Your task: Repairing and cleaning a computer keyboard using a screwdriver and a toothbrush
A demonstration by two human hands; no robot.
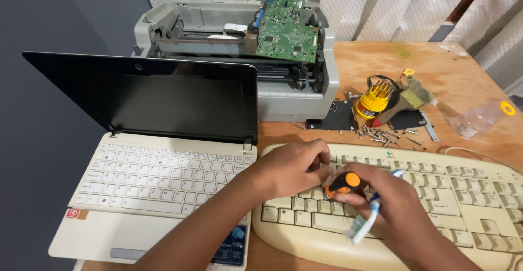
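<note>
My right hand (389, 205) grips an orange-and-black screwdriver handle (343, 184) and also holds a white-and-blue toothbrush (366, 222), bristles pointing down over the cream desktop keyboard (479, 205). My left hand (291, 167) rests with curled fingers on the keyboard's top-left keys, fingertips touching near the screwdriver's tip. Whether it pinches anything is hidden. A small cream laptop (158, 178) with a dark screen stands open to the left, under my left forearm.
An opened grey printer (305, 96) with an exposed green circuit board (286, 28) stands at the back. Right of it lie a black metal plate (335, 115), a yellow screwdriver-bit holder (373, 99), a brush (414, 96), several loose screws (381, 136) and a clear plastic bottle (479, 119).
</note>
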